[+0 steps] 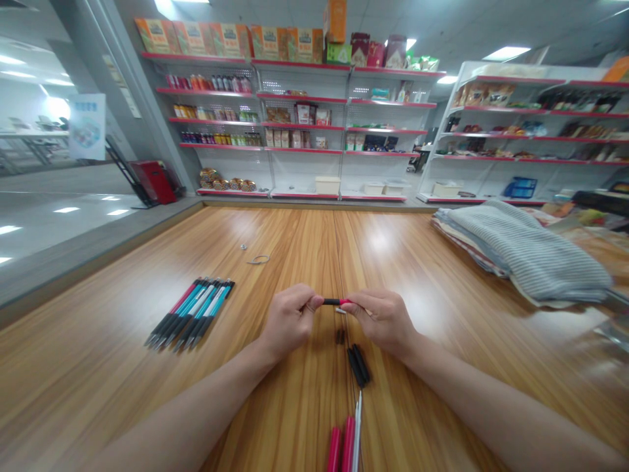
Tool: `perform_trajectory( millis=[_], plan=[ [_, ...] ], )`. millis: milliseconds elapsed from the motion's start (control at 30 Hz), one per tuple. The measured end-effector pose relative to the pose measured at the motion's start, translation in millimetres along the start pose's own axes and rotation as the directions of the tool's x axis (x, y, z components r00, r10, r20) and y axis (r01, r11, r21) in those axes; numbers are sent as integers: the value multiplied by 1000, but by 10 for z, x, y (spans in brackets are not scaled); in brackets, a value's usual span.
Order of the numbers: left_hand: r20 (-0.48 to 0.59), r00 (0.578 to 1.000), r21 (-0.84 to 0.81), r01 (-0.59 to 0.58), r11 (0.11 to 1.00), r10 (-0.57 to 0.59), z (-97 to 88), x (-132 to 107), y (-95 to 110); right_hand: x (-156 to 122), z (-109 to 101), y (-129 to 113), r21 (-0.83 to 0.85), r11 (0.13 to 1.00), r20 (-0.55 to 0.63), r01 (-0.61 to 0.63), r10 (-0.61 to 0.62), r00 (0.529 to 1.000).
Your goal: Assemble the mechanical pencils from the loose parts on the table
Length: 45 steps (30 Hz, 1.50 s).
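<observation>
Found above the middle of the table (304,236), held roughly level: a black-and-red pen piece (331,301). Left hand (291,318): grip drawn tight, thumb and finger pinching the black end. Right hand (386,321): grip likewise pinched together, on the red end. Just below the pinch on the red end: a small white piece (341,311), contact impossible to tell. Nearer the camera, in a rough line: small dark pieces (340,337), two black tubes (358,365) side by side, thin white rods (358,429) and two red barrels (348,442), partly cut off by the lower edge of view. To the left: a slanted row of pens (189,314), with red, blue and white bodies and black lower sections. Farther back: a thin grey loop (259,259) and a tiny metallic bit (243,247). At the far right: folded cloths (535,249), striped on top. Beyond the table: red-edged shelves (302,151) stocked with boxes and bottles.
</observation>
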<state>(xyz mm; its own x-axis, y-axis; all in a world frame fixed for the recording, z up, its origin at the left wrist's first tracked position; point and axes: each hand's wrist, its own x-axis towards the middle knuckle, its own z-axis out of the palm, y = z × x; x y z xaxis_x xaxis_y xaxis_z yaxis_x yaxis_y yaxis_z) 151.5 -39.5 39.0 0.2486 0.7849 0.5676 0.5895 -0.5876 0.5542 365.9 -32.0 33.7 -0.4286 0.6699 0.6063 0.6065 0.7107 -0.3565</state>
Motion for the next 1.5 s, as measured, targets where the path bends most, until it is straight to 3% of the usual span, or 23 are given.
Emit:
perform_trajectory(
  millis=[133, 233, 367, 433, 700, 900, 1067, 1167, 1267, 1333, 1400, 1500],
  plan=[
    [-13, 994, 78, -109, 991, 110, -29, 12, -3, -5, 5, -2, 1, 1000, 0, -3, 3, 1000],
    [11, 982, 233, -188, 954, 191, -19, 16, 18, -5, 18, 28, -65, 998, -21, 13, -15, 1000],
    [163, 943, 409, -331, 850, 289, -2, -9, 141, 4, 2, 20, -118, 991, 2, 55, -55, 998],
    [229, 935, 454, -348, 820, 270, 1, -26, 191, 18, -28, -10, -86, 993, 14, 83, -82, 997],
    [199, 979, 470, -138, 872, 48, 93, -18, 11, 71, -75, 29, 4, 1000, -171, -2, 3, 985],
    [161, 985, 435, -20, 900, -56, 93, -55, -60, 17, -68, 98, 46, 994, -181, -97, 104, 978],
    [41, 994, 417, 79, 905, -106, -4, -22, -1, -44, -86, 119, 45, 987, -212, -155, 161, 964],
    [-61, 987, 398, 159, 903, -147, -261, 43, -80, -61, -94, 151, 47, 985, -228, -163, 170, 959],
    [-143, 956, 493, 295, 818, -257, -806, 20, -358, -57, -86, 194, 51, 983, -234, -174, 181, 955],
    [-193, 903, 606, 417, 678, -383, -1262, -83, -637, -44, -69, 221, 54, 982, -231, -181, 188, 955],
    [-204, 822, 684, 508, 523, -531, -1681, -241, -935, -30, -47, 246, 60, 981, -222, -183, 192, 956],
    [-202, 744, 691, 569, 446, -636, -2063, -504, -1306, -19, -17, 281, 60, 979, -200, -193, 202, 959]
  ],
)
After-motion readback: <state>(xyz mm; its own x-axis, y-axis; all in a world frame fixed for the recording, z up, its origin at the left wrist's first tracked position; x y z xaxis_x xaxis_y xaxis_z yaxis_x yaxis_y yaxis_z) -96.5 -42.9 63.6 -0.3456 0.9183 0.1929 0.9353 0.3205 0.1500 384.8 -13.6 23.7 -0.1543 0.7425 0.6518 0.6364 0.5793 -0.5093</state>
